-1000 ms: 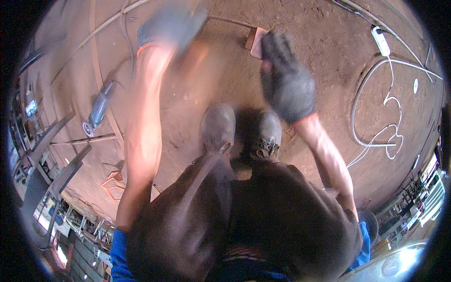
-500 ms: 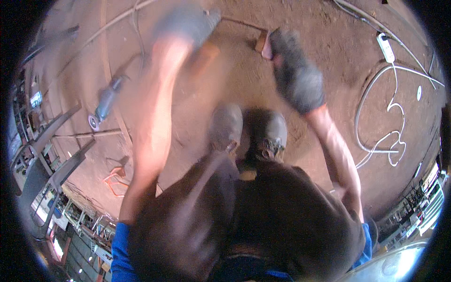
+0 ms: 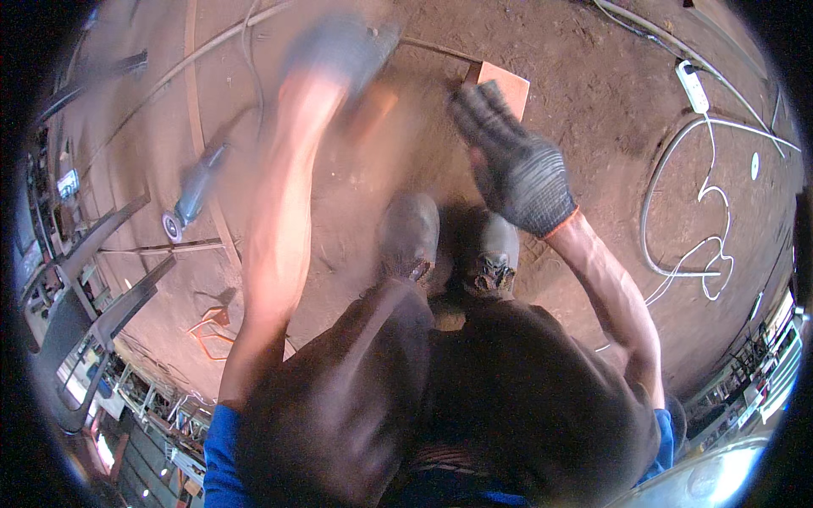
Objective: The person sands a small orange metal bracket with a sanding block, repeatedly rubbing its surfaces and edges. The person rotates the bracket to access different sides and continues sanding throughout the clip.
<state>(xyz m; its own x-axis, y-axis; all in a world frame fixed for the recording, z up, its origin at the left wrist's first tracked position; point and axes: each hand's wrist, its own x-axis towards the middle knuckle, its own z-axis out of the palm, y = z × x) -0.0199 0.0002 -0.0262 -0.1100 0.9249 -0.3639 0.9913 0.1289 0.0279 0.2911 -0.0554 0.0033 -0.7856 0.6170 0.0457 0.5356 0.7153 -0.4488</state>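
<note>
My left hand point(image 3: 339, 55), in a dark grey work glove, is blurred at the upper left of centre. Its fingers are closed around the near end of a thin dark rod point(image 3: 440, 48), though the grip itself is smeared. The rod runs right to a flat reddish-brown block point(image 3: 508, 87) lying on the ground. Just in front of that block hovers my right hand point(image 3: 517, 173), gloved alike, its fingers stretched out and holding nothing. Below the left hand lies a second, blurred orange-brown piece point(image 3: 370, 113).
An angle grinder point(image 3: 193, 199) lies on the dirt floor to the left, near a dark metal frame point(image 3: 93, 313). At right are a white power strip point(image 3: 693, 87), its cable and a pale hose point(image 3: 648, 203). My boots point(image 3: 412, 229) stand in the middle.
My right hand has let go of the block's edge, its fingers now straightened and shifted left and nearer. More of the block shows. The left hand has barely moved.
</note>
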